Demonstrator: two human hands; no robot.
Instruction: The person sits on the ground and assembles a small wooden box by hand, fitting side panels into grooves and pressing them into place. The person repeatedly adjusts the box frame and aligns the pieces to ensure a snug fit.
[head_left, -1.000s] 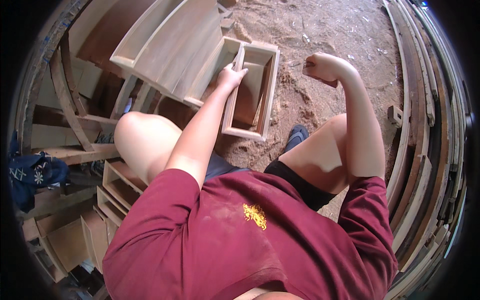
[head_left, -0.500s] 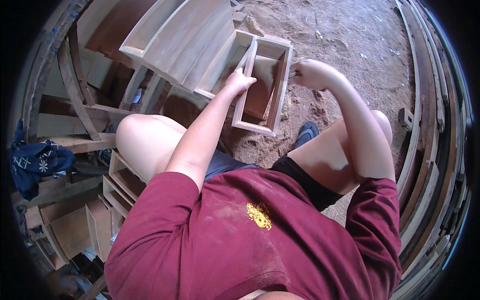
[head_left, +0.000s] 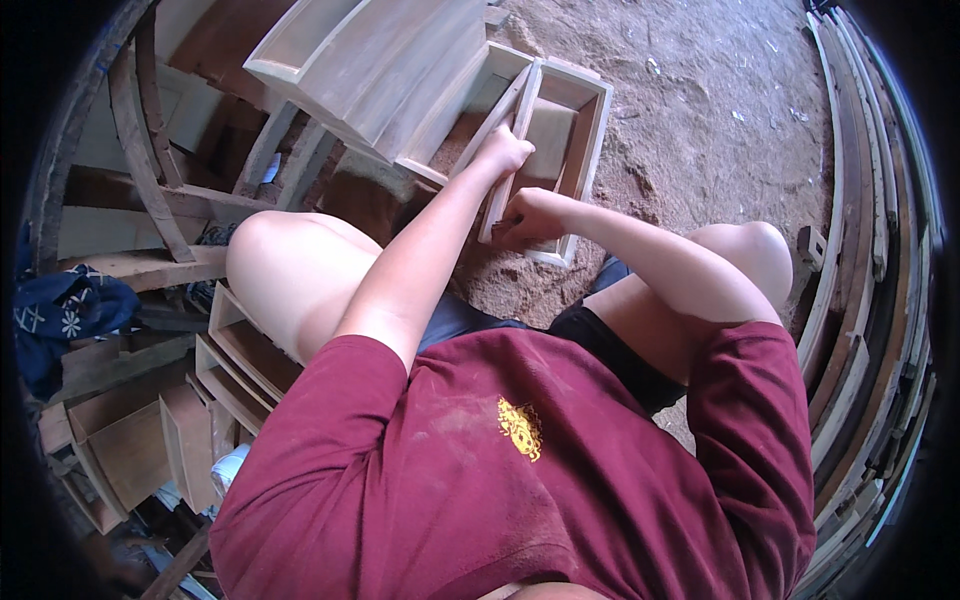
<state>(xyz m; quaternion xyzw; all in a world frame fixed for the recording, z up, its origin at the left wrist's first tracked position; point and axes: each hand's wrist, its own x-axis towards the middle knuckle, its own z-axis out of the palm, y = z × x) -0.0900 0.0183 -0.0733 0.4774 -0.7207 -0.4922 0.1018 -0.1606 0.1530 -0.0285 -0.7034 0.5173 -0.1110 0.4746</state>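
A pale wooden cabinet (head_left: 395, 85) with a plank side lies ahead of me. At its right end is an open rectangular wooden frame (head_left: 593, 130) with raised edges. My left hand (head_left: 505, 152) is closed around the frame's left rail, thumb over the inner side. At the frame's near left corner, my right hand (head_left: 532, 216) has its fingers curled down against the wood. Whatever sits in those fingers is small and dark, mostly hidden by the hand.
Brown dusty ground (head_left: 700, 110) with pale scraps spreads beyond the frame. Long boards (head_left: 855, 220) are stacked along the right. Wooden drawers (head_left: 235, 345) and boxes stand at the lower left, below a dark blue patterned cloth (head_left: 75, 310). Wooden braces (head_left: 150, 150) rise at the left.
My right hand has moved from outside the frame's right rail, leftward and nearer, onto its near left corner. The cabinet and frame appear slightly farther right; my left hand keeps its grip.
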